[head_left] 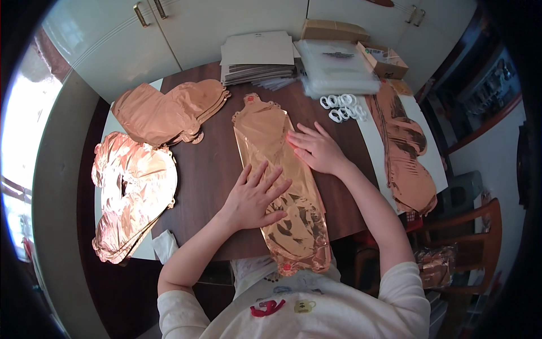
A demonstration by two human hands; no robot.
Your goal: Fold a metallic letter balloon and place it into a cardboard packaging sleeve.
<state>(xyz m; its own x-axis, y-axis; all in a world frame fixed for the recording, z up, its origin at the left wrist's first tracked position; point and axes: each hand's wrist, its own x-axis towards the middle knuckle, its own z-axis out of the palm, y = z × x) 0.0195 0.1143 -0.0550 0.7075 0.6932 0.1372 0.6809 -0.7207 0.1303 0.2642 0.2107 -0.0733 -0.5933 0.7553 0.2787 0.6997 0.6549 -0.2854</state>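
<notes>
A long, flat rose-gold foil balloon [265, 133] lies lengthwise in front of me, its near end hanging past the table's front edge. Small red marks show at both of its ends. My left hand [254, 198] rests on the middle of the foil with the fingers spread. Farther up, my right hand [318, 148] lies along the foil's right edge, its fingers stretched out. Neither hand grips anything. Below my left hand the foil is creased and shiny.
Stacked foil balloons [169, 110] and a bright foil pile [135, 186] lie left; more foil [401, 147] lies right. Behind are grey cards [257, 48], clear plastic bags [339, 62], white rings [341, 107] and a small box [387, 61]. A wooden chair [485, 243] stands right.
</notes>
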